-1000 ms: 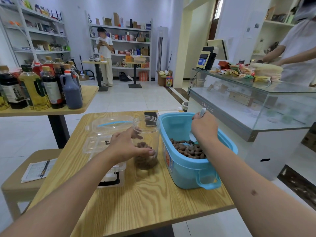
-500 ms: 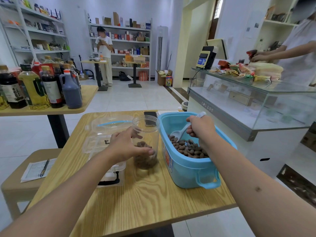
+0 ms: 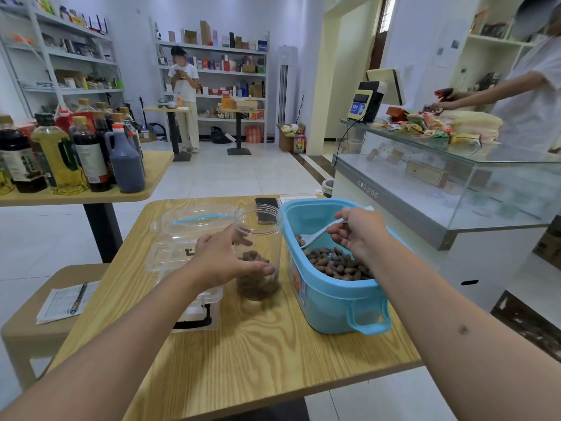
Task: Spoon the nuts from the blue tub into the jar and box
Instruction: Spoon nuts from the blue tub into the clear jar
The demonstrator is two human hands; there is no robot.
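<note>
A blue tub (image 3: 331, 302) stands on the right half of the wooden table (image 3: 243, 354), with brown nuts (image 3: 337, 264) in it. My right hand (image 3: 356, 230) grips a white spoon (image 3: 315, 237) whose bowl lies low at the tub's left side, on the nuts. Just left of the tub a clear plastic jar (image 3: 259, 253) stands upright, roughly a third full of nuts. My left hand (image 3: 221, 258) holds the jar from its left. Behind that hand lies a clear plastic box (image 3: 185, 238) with its lid open.
A black phone (image 3: 267, 209) lies behind the jar. Bottles (image 3: 69, 153) crowd a second table at the left. A stool with paper and pen (image 3: 76, 299) stands lower left. A glass counter (image 3: 455, 183) runs along the right, with a person behind it; another person stands at the far shelves.
My right hand has swung the spoon from upright at the tub's middle to slanting leftward, its bowl now low by the tub's left wall. The left hand and jar stay put.
</note>
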